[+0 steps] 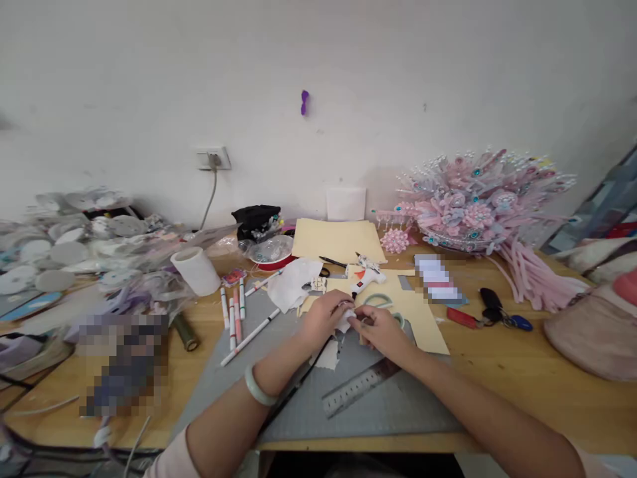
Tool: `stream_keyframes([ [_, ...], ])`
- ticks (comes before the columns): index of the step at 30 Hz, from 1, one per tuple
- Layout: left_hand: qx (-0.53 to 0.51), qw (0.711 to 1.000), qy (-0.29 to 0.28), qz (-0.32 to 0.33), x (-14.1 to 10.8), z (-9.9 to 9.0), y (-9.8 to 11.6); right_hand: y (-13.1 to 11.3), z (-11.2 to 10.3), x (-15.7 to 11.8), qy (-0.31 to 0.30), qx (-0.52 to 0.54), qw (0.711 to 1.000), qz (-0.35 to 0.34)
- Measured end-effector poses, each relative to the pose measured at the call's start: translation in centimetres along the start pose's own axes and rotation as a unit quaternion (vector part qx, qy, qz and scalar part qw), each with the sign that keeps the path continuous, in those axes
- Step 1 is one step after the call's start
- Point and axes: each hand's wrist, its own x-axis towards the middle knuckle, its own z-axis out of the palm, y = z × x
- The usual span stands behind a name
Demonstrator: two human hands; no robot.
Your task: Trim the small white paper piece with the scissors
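Note:
Over the grey cutting mat (pixel 293 415), my left hand (pixel 326 318) and my right hand (pixel 381 328) meet at a small white piece (pixel 345 321). Fingers of both hands pinch it from either side. Just behind them lies a white glue gun (pixel 367 280), and the green handles of scissors (pixel 379 301) show beside my right hand. A metal ruler (pixel 352 393) rests on the mat in front of my right hand. Scraps of pale paper (pixel 327 356) are under my hands, near a black cord (pixel 293 390).
Markers (pixel 251 337) and a white roll (pixel 195 271) stand left of the mat. Cream card sheets (pixel 338 239) lie behind. A pink beaded headpiece (pixel 472 206), keys (pixel 505 318) and a pouch (pixel 594 328) are at the right. White discs and bags (pixel 70 252) crowd the left.

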Motion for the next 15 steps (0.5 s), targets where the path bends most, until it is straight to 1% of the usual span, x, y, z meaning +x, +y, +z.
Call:
stream_keyframes([
  [3,-0.005,1.0,-0.001,-0.008,0.13,-0.09,0.02,0.0,-0.28,0.17,0.014,-0.053,0.998,-0.032],
  [7,0.015,1.0,-0.013,-0.008,0.24,-0.23,-0.2,-0.01,-0.69,0.33,0.038,-0.141,0.986,-0.082],
  [12,0.03,0.999,-0.042,-0.005,0.37,-0.31,-0.65,0.19,-0.91,0.43,0.034,-0.177,0.979,-0.091],
  [15,0.029,0.999,-0.044,-0.002,0.41,-0.35,-0.76,0.23,-1.0,0.47,0.03,-0.187,0.978,-0.091],
])
